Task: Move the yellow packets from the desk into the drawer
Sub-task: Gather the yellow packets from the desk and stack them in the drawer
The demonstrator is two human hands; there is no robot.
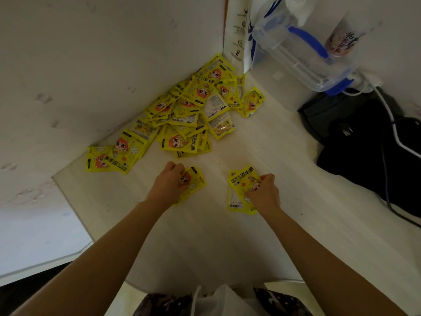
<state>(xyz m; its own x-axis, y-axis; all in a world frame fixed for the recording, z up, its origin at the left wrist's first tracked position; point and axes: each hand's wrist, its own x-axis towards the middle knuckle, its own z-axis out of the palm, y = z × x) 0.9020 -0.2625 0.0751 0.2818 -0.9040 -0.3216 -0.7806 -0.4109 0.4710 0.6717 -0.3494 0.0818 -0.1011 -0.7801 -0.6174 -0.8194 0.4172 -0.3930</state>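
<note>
Dozens of flat yellow foil packets printed with a red-haired cartoon face (182, 115) lie heaped against the wall in the upper middle of the frame, on the pale wood-grain table (284, 179). Below the heap, the left hand (169, 181) curls its fingers round one such packet (194, 182), while the right hand (264, 192) grips a small stack of packets (241, 190); both bundles sit low over the tabletop. At upper right a clear plastic lidded box with blue clips (300, 55) stands tilted; its contents cannot be made out. Black fabric bag with a white cable (369, 142) lies at the right edge.
</note>
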